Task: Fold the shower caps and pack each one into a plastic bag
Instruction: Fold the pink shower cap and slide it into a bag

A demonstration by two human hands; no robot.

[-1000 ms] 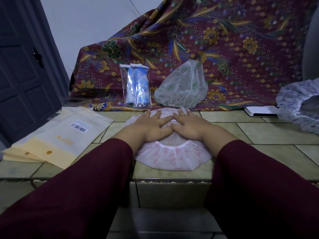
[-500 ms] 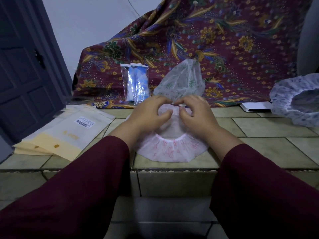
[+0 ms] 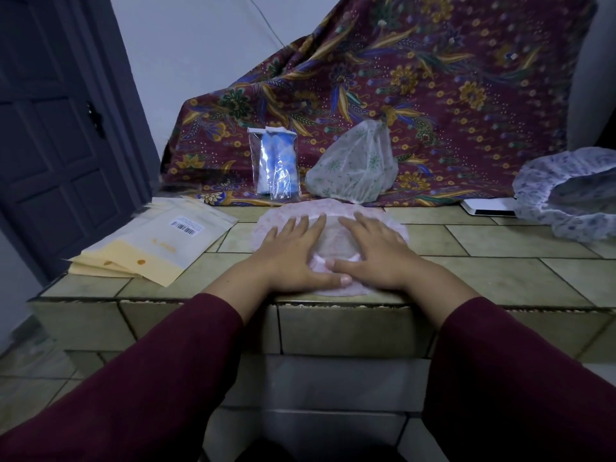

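hands: left hand and right hand flat, fingers straight, pressing pink cap
cap: directly under both palms, equally near
bags: left of left hand

Dim, bluish, even light; no hard shadows. Wide-angle bending bows the door and desk edges. Small glare on the plastic bag; sleeves soft, slightly blurred.

There's a big maroon batik cloth draped up behind the tiled table, with a dark panelled door off to the left. A flat white device lies on the table at the cloth's right foot.
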